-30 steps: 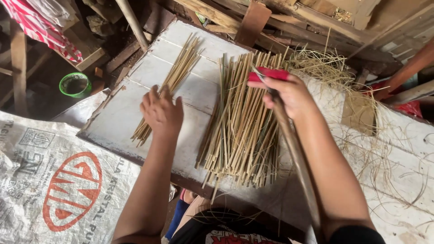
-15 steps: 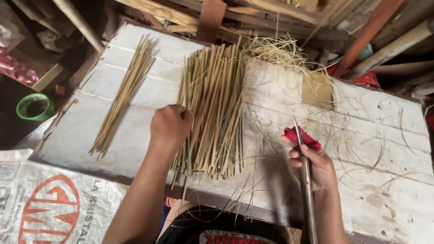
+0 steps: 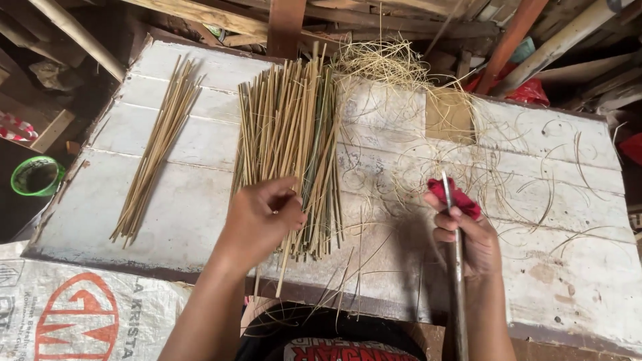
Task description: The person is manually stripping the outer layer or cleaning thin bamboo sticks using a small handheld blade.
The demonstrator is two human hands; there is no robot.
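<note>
My left hand [image 3: 262,217] pinches one thin bamboo stick [image 3: 287,251] at the near end of a large pile of bamboo sticks [image 3: 292,137] on a white wooden tabletop [image 3: 555,267]. The stick's lower end pokes out below my fingers. My right hand [image 3: 466,232] is to the right of the pile, closed on a long knife [image 3: 452,200] whose blade points away from me; a red cloth [image 3: 455,196] is wrapped around the grip. A smaller, neat bundle of sticks [image 3: 155,150] lies at the left of the board.
Curly bamboo shavings [image 3: 408,73] cover the right and far part of the board. A green bowl [image 3: 35,176] sits on the floor at left. A printed woven sack [image 3: 73,314] lies at lower left. Timber and poles [image 3: 521,33] are stacked behind the board.
My left hand went from the small bundle to the big pile and closed on one stick. My right hand with the knife dropped from over the pile to its right side.
</note>
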